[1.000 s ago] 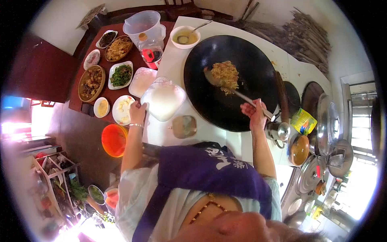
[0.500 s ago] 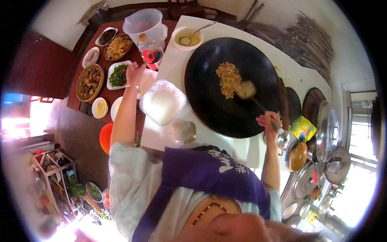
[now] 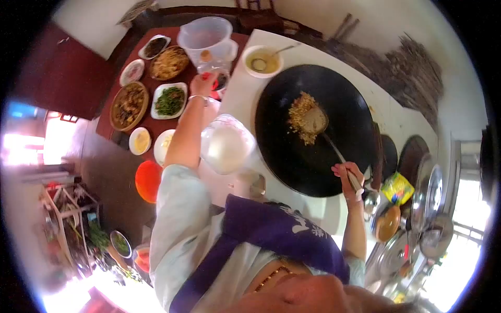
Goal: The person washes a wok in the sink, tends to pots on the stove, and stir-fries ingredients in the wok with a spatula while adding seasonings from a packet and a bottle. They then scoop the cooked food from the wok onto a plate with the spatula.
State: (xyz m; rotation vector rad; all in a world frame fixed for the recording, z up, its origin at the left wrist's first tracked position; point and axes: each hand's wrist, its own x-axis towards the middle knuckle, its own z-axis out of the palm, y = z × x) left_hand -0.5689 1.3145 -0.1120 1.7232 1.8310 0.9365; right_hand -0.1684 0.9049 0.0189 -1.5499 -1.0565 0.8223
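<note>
My right hand (image 3: 348, 176) is closed round the pale handle of a metal wok spatula (image 3: 335, 148). The spatula's head lies on chopped, browned food (image 3: 301, 117) in a large black wok (image 3: 339, 99). At the upper left, my left hand (image 3: 201, 85) has its fingers closed at the red label of a bottle with dark liquid (image 3: 221, 81); part of the bottle is hidden behind the hand. Near my left forearm is a white bowl with a floral rim (image 3: 245, 130), holding something white.
A bowl of yellow liquid with a ladle (image 3: 279, 65) stands beyond the wok. On the red table (image 3: 104, 125) are a clear plastic jug (image 3: 206, 39), a dish of greens (image 3: 169, 100) and several other dishes. Lids, a yellow packet (image 3: 397, 189) and firewood (image 3: 402, 78) are at the right.
My left hand has moved from beside the bottle onto its red label. In the wok, the spatula has shifted over the food, which is more spread out. The whole view has shifted slightly.
</note>
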